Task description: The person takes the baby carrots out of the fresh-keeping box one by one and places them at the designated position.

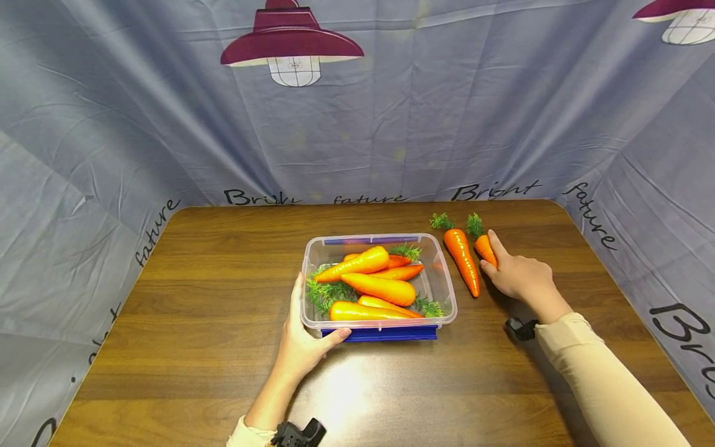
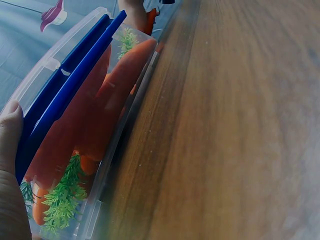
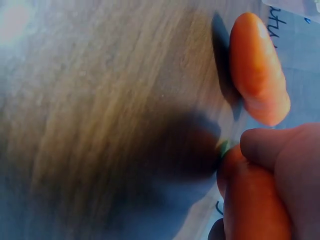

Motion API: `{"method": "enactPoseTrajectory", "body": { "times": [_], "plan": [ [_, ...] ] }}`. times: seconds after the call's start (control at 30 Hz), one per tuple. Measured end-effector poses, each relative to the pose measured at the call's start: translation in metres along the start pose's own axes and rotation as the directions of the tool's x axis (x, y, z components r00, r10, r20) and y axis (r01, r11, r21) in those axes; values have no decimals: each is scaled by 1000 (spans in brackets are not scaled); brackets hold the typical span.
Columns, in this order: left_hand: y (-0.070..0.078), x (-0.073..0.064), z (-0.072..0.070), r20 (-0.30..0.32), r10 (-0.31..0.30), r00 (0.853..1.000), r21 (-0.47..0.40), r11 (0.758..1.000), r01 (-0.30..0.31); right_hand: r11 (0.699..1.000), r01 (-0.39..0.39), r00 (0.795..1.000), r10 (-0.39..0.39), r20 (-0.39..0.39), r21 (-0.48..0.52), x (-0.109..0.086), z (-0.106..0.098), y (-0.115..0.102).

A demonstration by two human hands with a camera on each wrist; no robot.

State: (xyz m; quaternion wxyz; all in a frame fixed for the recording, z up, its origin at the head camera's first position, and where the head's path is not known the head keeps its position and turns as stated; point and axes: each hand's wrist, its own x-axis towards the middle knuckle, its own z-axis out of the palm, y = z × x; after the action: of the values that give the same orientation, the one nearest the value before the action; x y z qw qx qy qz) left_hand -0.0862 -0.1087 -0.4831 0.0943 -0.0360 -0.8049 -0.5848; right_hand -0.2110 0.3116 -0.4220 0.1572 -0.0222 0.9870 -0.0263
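A clear plastic storage box [image 1: 449,292] with blue clips stands on the table, holding several orange carrots [image 1: 382,288] with green leafy tops. My left hand [image 1: 301,344] grips its front left corner, the thumb over the front blue clip [image 2: 65,100] and the fingers along the left side. To the right of the box, my right hand [image 1: 519,273] pinches a carrot [image 3: 255,200] between thumb and fingers; its leafy top [image 1: 475,224] points to the back, and the hand hides its lower part. Another carrot [image 1: 462,261] lies between that hand and the box.
The brown wooden table [image 1: 223,298] runs up to a grey-blue curtain [image 1: 357,136] with printed lamps and lettering, which hangs behind and at both sides. A dark wrist camera [image 1: 522,329] sits on the right wrist, close over the table.
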Motion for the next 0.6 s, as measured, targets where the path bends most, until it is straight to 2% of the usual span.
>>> {"method": "enactPoseTrajectory", "body": {
  "times": [0.6],
  "plan": [
    [1, 0, 0, -2, -9, 1000, -2, 1000, 9, 999, -32, 998, 31, 52, 7, 11, 4, -1]
  ]
}}
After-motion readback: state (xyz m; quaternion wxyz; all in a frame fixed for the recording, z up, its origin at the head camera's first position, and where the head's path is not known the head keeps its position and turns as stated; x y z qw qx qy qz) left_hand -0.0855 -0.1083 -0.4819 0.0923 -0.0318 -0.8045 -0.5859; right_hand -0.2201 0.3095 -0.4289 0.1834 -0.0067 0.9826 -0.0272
